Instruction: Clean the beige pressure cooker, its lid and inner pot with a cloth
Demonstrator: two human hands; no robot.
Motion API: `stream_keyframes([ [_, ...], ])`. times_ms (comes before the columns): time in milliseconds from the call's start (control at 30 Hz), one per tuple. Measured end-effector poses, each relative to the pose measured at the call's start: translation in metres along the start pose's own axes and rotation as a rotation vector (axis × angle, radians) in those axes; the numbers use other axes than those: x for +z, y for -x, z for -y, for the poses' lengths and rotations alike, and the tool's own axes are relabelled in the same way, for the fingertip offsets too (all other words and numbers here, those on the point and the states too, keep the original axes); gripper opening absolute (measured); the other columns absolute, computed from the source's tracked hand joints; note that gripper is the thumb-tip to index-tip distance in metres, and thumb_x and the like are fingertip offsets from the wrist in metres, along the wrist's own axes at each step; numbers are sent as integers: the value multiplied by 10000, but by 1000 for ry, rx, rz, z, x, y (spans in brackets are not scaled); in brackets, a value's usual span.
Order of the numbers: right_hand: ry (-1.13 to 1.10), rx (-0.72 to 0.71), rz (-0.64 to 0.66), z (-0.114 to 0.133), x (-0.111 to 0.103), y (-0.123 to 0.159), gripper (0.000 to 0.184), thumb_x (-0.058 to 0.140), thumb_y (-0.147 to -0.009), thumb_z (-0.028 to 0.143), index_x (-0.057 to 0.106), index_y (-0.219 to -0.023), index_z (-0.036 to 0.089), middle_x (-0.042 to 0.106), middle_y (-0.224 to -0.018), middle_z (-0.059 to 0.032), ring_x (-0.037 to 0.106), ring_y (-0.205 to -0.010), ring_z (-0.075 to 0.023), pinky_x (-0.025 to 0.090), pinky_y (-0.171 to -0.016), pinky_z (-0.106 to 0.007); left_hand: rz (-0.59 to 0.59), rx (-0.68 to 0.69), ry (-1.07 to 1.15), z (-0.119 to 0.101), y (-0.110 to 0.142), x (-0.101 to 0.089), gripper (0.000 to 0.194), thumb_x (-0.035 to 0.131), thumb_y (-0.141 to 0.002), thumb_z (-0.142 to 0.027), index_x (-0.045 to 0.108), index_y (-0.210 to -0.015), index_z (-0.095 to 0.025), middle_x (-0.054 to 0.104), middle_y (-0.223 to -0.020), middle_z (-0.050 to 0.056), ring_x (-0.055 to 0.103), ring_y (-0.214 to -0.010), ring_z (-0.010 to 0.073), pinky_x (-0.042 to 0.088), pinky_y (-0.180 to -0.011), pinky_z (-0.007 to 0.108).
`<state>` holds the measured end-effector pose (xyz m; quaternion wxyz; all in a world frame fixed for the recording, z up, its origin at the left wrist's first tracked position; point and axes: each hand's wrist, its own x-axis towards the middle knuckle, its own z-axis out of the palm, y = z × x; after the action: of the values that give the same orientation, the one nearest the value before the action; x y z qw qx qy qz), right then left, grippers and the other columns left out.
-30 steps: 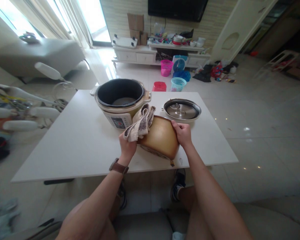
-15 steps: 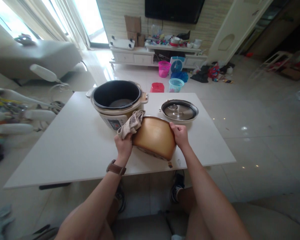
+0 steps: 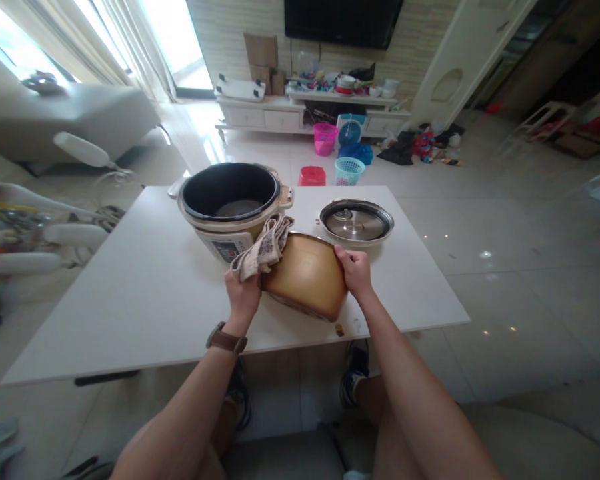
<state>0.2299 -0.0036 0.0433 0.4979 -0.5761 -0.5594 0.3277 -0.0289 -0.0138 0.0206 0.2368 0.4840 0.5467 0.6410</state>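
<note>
A gold-coloured inner pot [image 3: 306,273] is tilted above the front of the white table [image 3: 145,313], between my two hands. My left hand [image 3: 243,291] is closed on a patterned cloth [image 3: 266,250] at the pot's left side; the cloth drapes over the rim there. With the thumb up near the rim, my right hand [image 3: 355,270] grips the pot's right side. Behind the pot, to the left, stands the pressure cooker [image 3: 225,230] with its dark inside open to view. Its round lid [image 3: 356,223] lies underside up at the back right.
Beyond the table are a red bin [image 3: 311,176], a light blue basket [image 3: 350,171] and a pink basket [image 3: 325,139] on the floor. A cluttered TV cabinet [image 3: 285,119] lines the wall. White padded bars [image 3: 55,233] of some equipment stand at the left.
The cloth in my left hand has shifted and opened out slightly at the rim. Both hands still hold the pot at nearly the same tilt. The view has moved slightly.
</note>
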Motion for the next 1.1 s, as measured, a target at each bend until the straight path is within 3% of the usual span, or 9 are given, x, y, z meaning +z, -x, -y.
stream_keyframes([
  [200, -19, 8, -15, 0, -1, -1, 725, 602, -862, 811, 240, -558, 261, 216, -568, 50, 206, -568, -100, 144, -538, -312, -116, -395, 115, 23, -2, 5, 351, 774, -705, -335, 788, -1026, -191, 812, -1094, 77, 731, -1116, 282, 561, -1070, 443],
  [267, -18, 6, -20, -2, -1, -1, 725, 599, -856, 820, 245, -560, 262, 217, -569, 50, 206, -573, -102, 143, -540, -312, -127, -471, 148, 30, -1, 7, 365, 771, -704, -326, 787, -1042, -192, 812, -1117, 83, 733, -1131, 288, 562, -1068, 449],
  [333, -17, 6, -23, -4, -2, -1, 721, 589, -856, 827, 247, -562, 264, 216, -571, 51, 198, -575, -102, 141, -540, -313, -133, -433, 148, 30, 0, 8, 355, 769, -714, -327, 789, -1043, -197, 810, -1141, 80, 730, -1144, 282, 560, -1067, 428],
  [467, -32, 19, -19, -6, 1, -1, 726, 581, -848, 839, 234, -562, 269, 209, -569, 54, 182, -566, -98, 140, -536, -312, -141, -203, 63, 16, 2, 5, 288, 746, -756, -339, 793, -993, -183, 811, -1089, 79, 742, -1062, 261, 573, -1018, 384],
  [567, -40, 28, -18, -6, 3, 0, 738, 571, -836, 859, 228, -549, 271, 200, -554, 56, 180, -557, -96, 138, -531, -307, -56, 13, -43, 2, 6, -1, 242, 692, -798, -336, 791, -949, -174, 807, -984, 81, 753, -968, 255, 584, -980, 390],
  [700, -53, 35, -20, -5, 5, 0, 755, 565, -825, 877, 224, -529, 271, 197, -529, 59, 182, -540, -93, 139, -521, -304, 64, 224, -120, -6, 9, -7, 243, 651, -818, -299, 800, -972, -184, 807, -1017, 98, 757, -1056, 276, 557, -1052, 413],
  [1100, -52, 12, -33, -7, 8, 0, 732, 573, -859, 839, 227, -553, 271, 204, -555, 56, 184, -560, -100, 144, -531, -309, 31, 82, -100, 4, 2, -7, 164, 605, -797, -298, 734, -798, -196, 737, -796, 33, 706, -811, 212, 573, -822, 316],
])
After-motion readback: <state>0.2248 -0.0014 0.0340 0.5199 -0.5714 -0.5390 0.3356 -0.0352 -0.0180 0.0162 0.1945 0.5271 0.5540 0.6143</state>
